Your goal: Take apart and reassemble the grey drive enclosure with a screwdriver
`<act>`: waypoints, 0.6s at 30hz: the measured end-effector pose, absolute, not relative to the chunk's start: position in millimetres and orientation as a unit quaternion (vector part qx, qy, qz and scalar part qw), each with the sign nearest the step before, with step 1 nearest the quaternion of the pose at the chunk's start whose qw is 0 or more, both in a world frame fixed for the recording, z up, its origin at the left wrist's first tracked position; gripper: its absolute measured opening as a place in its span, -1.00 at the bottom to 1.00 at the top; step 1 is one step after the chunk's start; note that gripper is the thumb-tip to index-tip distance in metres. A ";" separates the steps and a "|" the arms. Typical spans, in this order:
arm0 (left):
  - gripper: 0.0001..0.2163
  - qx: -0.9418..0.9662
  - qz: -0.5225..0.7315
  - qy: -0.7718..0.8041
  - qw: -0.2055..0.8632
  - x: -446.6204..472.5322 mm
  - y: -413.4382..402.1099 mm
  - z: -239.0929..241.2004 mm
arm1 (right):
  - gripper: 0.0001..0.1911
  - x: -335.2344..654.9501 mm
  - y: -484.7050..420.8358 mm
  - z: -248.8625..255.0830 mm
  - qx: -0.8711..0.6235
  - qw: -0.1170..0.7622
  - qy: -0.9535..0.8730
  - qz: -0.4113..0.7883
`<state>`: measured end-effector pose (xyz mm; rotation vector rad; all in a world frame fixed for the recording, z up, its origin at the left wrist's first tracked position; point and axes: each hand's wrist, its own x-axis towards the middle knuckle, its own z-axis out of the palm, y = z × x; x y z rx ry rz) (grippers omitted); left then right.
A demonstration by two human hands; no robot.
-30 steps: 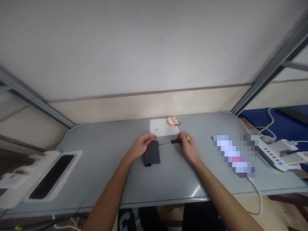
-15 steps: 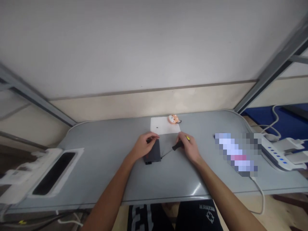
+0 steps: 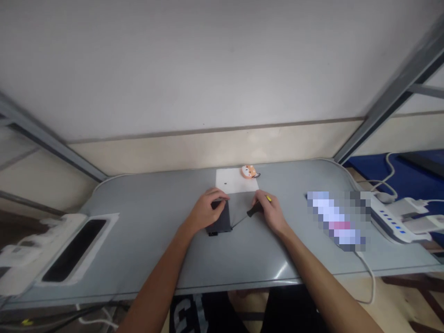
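A small dark rectangular device [image 3: 221, 221] lies flat in the middle of the grey table [image 3: 145, 222]. My left hand [image 3: 205, 212] rests on its far left part, fingers curled over it and gripping it. My right hand [image 3: 271, 212] is closed round a screwdriver [image 3: 252, 211] with a black handle and a yellow end. The thin shaft slants down-left and its tip meets the device's right edge. A white sheet of paper [image 3: 236, 181] lies just beyond the hands, with a tiny dark speck on it.
A small orange animal-shaped trinket [image 3: 249, 171] sits at the paper's far right corner. A white tray with a black insert [image 3: 71, 250] stands at the left edge. A white power strip [image 3: 395, 221] with blue lights and cables lies right, beside a blurred patch.
The screwdriver swung from lying level beyond the device to slanting down-left, its tip now at the device's right edge. My left hand shifted slightly on the device.
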<state>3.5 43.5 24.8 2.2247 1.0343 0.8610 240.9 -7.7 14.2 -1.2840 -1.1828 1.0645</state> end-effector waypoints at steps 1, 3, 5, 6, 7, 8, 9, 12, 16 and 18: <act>-0.85 0.825 0.319 0.383 0.267 3.6 43.3 24.9 | -0.46 240.9 -7.7 14.4 -0.538 0.523 -0.491 0.443; -0.84 0.827 0.319 0.380 0.263 4.0 42.7 25.0 | -0.46 241.7 -7.5 14.6 -0.542 0.533 -0.482 0.435; -0.84 0.832 0.319 0.375 0.257 4.5 42.0 25.1 | -0.46 242.9 -7.0 14.3 -0.545 0.545 -0.472 0.429; -0.84 0.834 0.318 0.373 0.255 4.7 41.6 25.3 | -0.46 243.4 -6.6 14.1 -0.545 0.549 -0.469 0.427; -0.84 0.835 0.317 0.372 0.252 5.0 41.2 25.7 | -0.46 243.8 -6.3 14.0 -0.545 0.550 -0.469 0.426; -0.84 0.836 0.315 0.372 0.252 5.1 40.8 26.2 | -0.45 243.9 -6.1 14.1 -0.545 0.550 -0.469 0.425; -0.84 0.837 0.313 0.371 0.251 5.2 40.4 27.0 | -0.45 243.9 -6.0 14.3 -0.545 0.549 -0.470 0.426; -0.84 0.844 0.303 0.363 0.253 5.2 38.7 31.1 | -0.45 243.8 -6.0 15.5 -0.547 0.551 -0.466 0.424; -0.87 0.864 0.258 0.344 0.260 6.6 34.3 36.6 | -0.49 245.9 -4.6 16.2 -0.562 0.576 -0.434 0.405; -0.87 0.872 0.237 0.343 0.258 8.3 32.0 36.4 | -0.50 247.5 -2.6 15.2 -0.565 0.604 -0.397 0.399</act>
